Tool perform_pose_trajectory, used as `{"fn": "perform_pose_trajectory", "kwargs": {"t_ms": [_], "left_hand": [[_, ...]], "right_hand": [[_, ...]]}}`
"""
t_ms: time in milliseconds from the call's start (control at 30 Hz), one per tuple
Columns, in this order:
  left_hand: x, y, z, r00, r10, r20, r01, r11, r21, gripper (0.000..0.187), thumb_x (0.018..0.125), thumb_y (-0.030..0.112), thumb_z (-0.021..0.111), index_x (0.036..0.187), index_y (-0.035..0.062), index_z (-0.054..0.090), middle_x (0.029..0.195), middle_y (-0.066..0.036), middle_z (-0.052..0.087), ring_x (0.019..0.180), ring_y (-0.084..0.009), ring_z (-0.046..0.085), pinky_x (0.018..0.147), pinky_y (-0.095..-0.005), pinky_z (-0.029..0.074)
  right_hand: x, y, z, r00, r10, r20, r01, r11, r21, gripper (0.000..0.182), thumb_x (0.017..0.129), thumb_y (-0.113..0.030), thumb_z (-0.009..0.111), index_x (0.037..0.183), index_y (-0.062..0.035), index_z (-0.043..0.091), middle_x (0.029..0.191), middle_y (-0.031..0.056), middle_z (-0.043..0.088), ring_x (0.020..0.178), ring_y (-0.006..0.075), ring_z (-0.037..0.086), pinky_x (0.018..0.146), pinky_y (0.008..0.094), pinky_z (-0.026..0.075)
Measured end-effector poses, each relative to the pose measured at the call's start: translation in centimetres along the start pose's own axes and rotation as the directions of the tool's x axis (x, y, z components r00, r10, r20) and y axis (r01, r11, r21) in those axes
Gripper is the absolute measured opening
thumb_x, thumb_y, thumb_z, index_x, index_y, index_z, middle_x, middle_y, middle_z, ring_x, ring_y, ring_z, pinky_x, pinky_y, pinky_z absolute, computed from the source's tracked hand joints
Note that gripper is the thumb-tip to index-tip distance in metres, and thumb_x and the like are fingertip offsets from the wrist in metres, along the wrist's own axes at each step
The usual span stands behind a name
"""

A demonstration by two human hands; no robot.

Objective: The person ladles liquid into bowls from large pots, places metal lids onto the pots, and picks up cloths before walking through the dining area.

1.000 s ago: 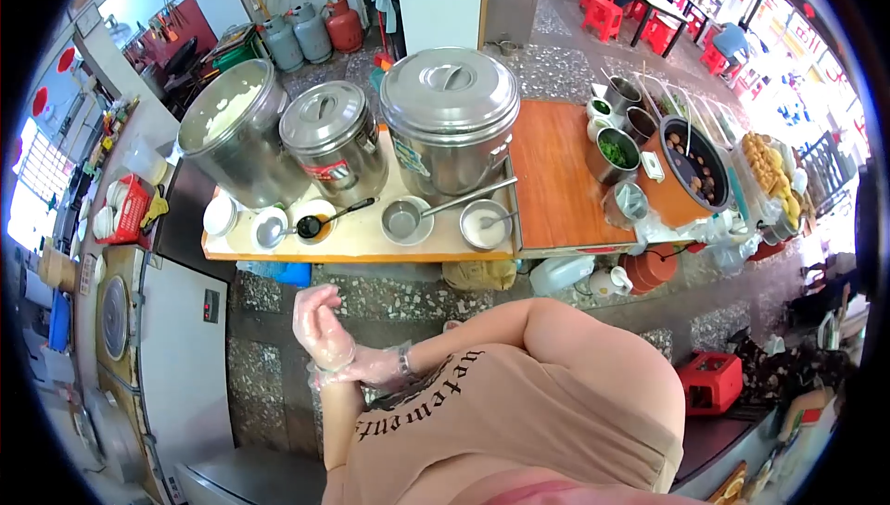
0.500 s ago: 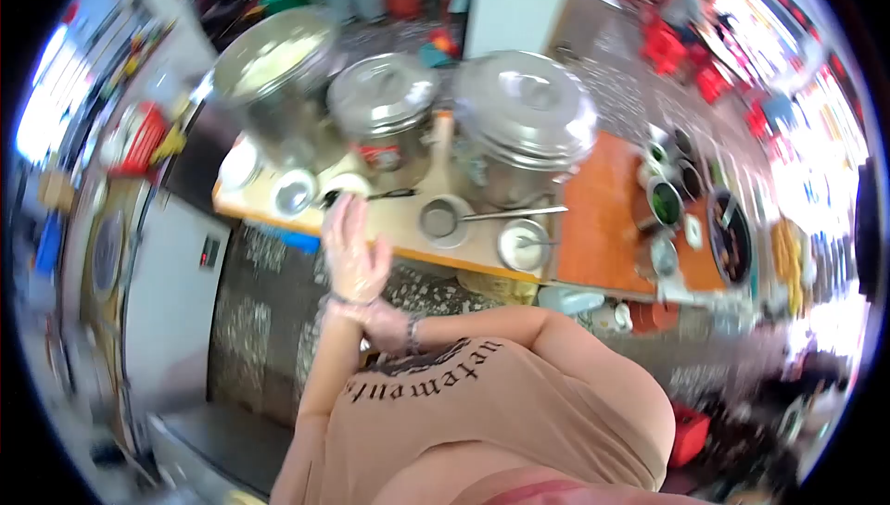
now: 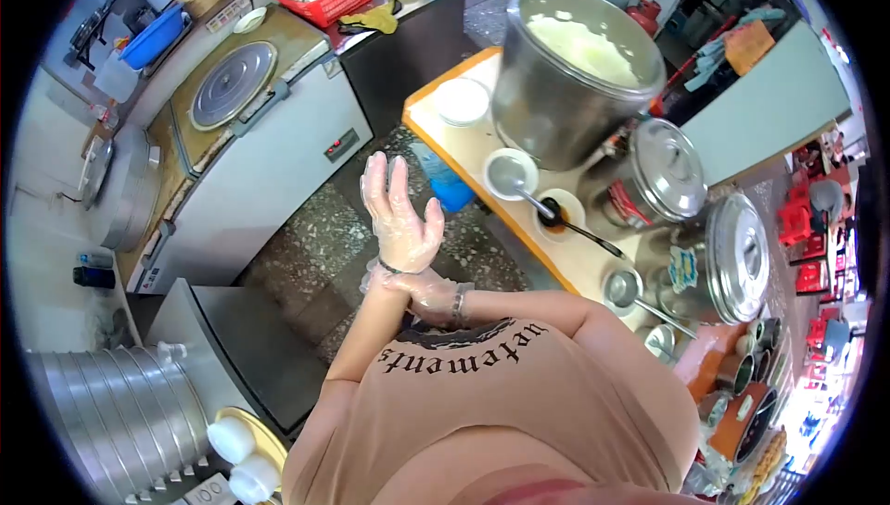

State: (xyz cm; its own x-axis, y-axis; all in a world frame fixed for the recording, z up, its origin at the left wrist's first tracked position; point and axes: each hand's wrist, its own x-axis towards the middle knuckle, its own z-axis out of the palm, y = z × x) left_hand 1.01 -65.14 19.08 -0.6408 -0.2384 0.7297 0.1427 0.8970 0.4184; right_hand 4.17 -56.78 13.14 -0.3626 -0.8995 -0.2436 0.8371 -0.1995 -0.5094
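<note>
My left hand (image 3: 400, 218) is raised over the floor with its fingers spread, inside a clear plastic glove (image 3: 408, 244). It holds nothing. Around that wrist, at the glove's cuff, my right hand (image 3: 434, 296) is closed; it wears a clear glove too, and its fingertips are partly hidden behind the wrist. A dark band circles the left wrist and a bracelet (image 3: 458, 303) the right. Nearest the hands on the table (image 3: 482, 197) are a bowl with a strainer (image 3: 508, 174) and a bowl of dark sauce with a black ladle (image 3: 554, 212).
A tall steel pot (image 3: 570, 120) with pale contents and two lidded pots (image 3: 669, 167) stand on the table. Left is a white chest freezer (image 3: 269, 167) with a round lid (image 3: 234, 84) on top. Behind it sits a red basket (image 3: 326, 6) of white dishes. Stacked steamers (image 3: 116, 422) stand lower left.
The view has swung left, bringing the freezer and steamers into sight while the table shifts right. My right hand still clasps the left wrist, and the left fingers have spread apart.
</note>
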Motion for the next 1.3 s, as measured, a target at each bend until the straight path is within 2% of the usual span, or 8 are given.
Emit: {"fn": "perform_pose_trajectory", "kwargs": {"t_ms": [233, 400, 533, 667, 900, 1067, 1233, 1300], "left_hand": [[4.5, -14.4, 0.7, 0.977, -0.205, 0.056, 0.209, 0.973, -0.093, 0.066, 0.077, 0.007, 0.060, 0.137, -0.0016, 0.033, 0.140, -0.026, 0.030, 0.128, -0.0441, 0.033, 0.106, -0.0494, 0.030], [8.6, -24.8, 3.3, 0.962, -0.235, 0.136, 0.250, 0.962, -0.108, 0.065, 0.079, 0.007, 0.058, 0.138, -0.0032, 0.031, 0.141, -0.027, 0.029, 0.128, -0.0433, 0.035, 0.106, -0.0462, 0.032], [14.6, -32.3, 3.9, 0.929, -0.322, 0.181, 0.334, 0.942, -0.038, 0.068, 0.080, 0.003, 0.055, 0.141, -0.0029, 0.026, 0.142, -0.024, 0.028, 0.128, -0.0371, 0.037, 0.107, -0.0432, 0.031], [19.0, -38.3, 4.5, 0.898, -0.407, 0.171, 0.431, 0.890, -0.148, 0.070, 0.082, 0.002, 0.052, 0.144, -0.0006, 0.021, 0.142, -0.020, 0.025, 0.121, -0.0321, 0.046, 0.105, -0.0440, 0.035], [22.1, -51.4, 11.1, 0.739, -0.630, 0.239, 0.673, 0.706, -0.220, 0.067, 0.083, 0.002, 0.050, 0.143, -0.0010, 0.021, 0.133, -0.019, 0.037, 0.107, -0.0265, 0.056, 0.092, -0.0382, 0.046], [32.2, -58.5, 15.6, 0.789, -0.505, 0.349, 0.612, 0.694, -0.379, 0.065, 0.083, 0.002, 0.052, 0.142, -0.0021, 0.025, 0.130, -0.019, 0.042, 0.096, -0.0246, 0.061, 0.086, -0.0358, 0.049], [41.4, -63.2, 19.4, 0.798, -0.420, 0.431, 0.593, 0.676, -0.438, 0.065, 0.086, -0.002, 0.048, 0.145, 0.0017, 0.021, 0.129, -0.016, 0.045, 0.096, -0.0199, 0.059, 0.088, -0.0326, 0.047], [43.0, -63.5, 20.6, 0.770, -0.436, 0.466, 0.630, 0.639, -0.442, 0.064, 0.086, -0.002, 0.048, 0.145, 0.0018, 0.022, 0.128, -0.014, 0.046, 0.093, -0.0188, 0.059, 0.086, -0.0314, 0.048]], "right_hand": [[13.6, -4.3, 2.5, 0.975, 0.215, 0.050, -0.209, 0.973, -0.100, 0.041, 0.089, -0.019, 0.060, 0.124, -0.0019, 0.047, 0.112, 0.0093, 0.058, 0.105, 0.0181, 0.055, 0.092, 0.0353, 0.044], [23.4, -13.5, -1.1, 0.847, 0.519, 0.119, -0.312, 0.665, -0.678, 0.050, 0.092, -0.030, 0.058, 0.132, -0.0025, 0.044, 0.120, 0.0094, 0.057, 0.107, 0.0171, 0.055, 0.096, 0.0354, 0.043], [33.3, -22.0, -5.8, 0.965, 0.219, -0.146, -0.263, 0.808, -0.527, 0.047, 0.092, -0.029, 0.059, 0.131, -0.0068, 0.044, 0.120, 0.0092, 0.057, 0.100, 0.0221, 0.063, 0.092, 0.0329, 0.048], [47.9, -29.1, -15.1, 0.913, 0.019, -0.407, -0.156, 0.939, -0.306, 0.071, 0.088, -0.018, 0.062, 0.144, -0.0081, 0.019, 0.123, 0.0178, 0.048, 0.089, 0.0311, 0.065, 0.073, 0.0396, 0.056], [72.1, -37.2, -18.8, 0.729, -0.241, -0.641, 0.035, 0.948, -0.316, 0.058, 0.083, -0.004, 0.055, 0.135, -0.0117, 0.031, 0.086, 0.0078, 0.051, 0.052, 0.0132, 0.044, 0.041, 0.0294, 0.035], [83.8, -37.2, -27.2, 0.604, -0.631, -0.487, -0.312, 0.375, -0.873, 0.065, 0.079, -0.022, 0.062, 0.136, -0.0055, 0.038, 0.110, 0.0157, 0.061, 0.089, 0.0292, 0.063, 0.078, 0.0344, 0.051], [83.8, -46.3, -23.4, 0.561, -0.558, -0.612, -0.384, 0.480, -0.789, 0.057, 0.076, -0.015, 0.064, 0.130, -0.0040, 0.047, 0.121, 0.0253, 0.055, 0.116, 0.0364, 0.053, 0.099, 0.0396, 0.043], [85.7, -46.7, -28.0, 0.539, -0.710, -0.453, -0.426, 0.234, -0.874, 0.057, 0.076, -0.016, 0.066, 0.129, -0.0046, 0.047, 0.115, 0.0231, 0.058, 0.105, 0.0389, 0.057, 0.093, 0.0427, 0.046]]}}
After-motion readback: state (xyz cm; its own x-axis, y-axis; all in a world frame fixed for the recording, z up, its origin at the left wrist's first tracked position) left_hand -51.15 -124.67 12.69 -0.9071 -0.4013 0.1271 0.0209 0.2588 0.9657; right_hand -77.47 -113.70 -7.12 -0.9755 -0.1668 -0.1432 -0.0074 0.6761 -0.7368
